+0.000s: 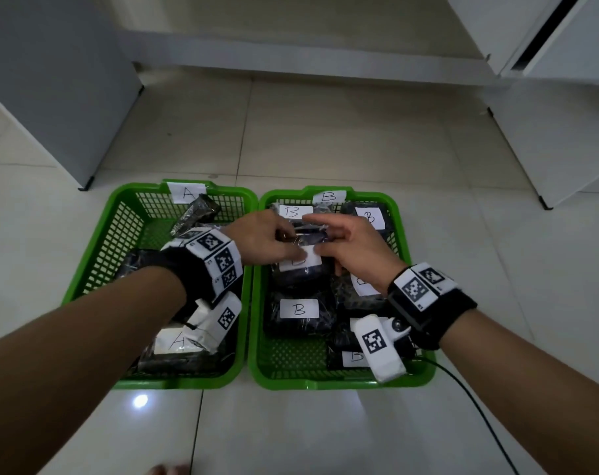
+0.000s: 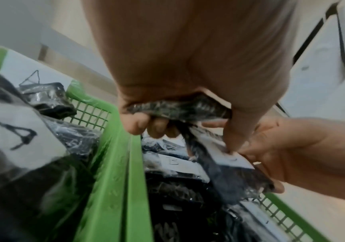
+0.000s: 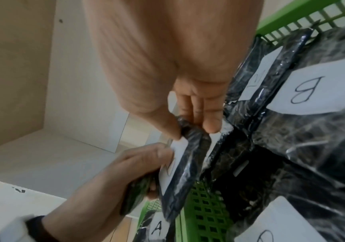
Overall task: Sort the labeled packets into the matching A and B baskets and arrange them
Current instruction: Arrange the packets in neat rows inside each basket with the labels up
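From the head view, pale glossy floor tiles (image 1: 342, 138) fill the frame, white cabinets standing at upper left and upper right, and two green baskets sit side by side at centre: the A basket (image 1: 96, 269) on the left with a paper tag reading "A" on its far rim, the B basket (image 1: 407, 377) on the right tagged "B". Dark plastic-wrapped packets lie in both, white labels reading "A" at lower left and "B" across the right basket. Over the B basket the left hand (image 1: 262, 240) and right hand (image 1: 354, 248) meet on one held packet (image 1: 308, 238), both pinching it. A black cable (image 1: 476, 406) trails off at lower right. Over to the left wrist view: the left hand's fingers (image 2: 136, 126) are curled round the dark packet's upper end, thumb pressing its white label, the right hand cupping it from the right of the frame; an "A" label shows at left, a faint "B" at centre, green rims between. Now the right wrist view: the right hand's thumb and fingers (image 3: 210, 124) pinch the packet's top edge, its label unreadable here; "B" labels at upper right, an "A" at the bottom, cream wall and white panels at left.
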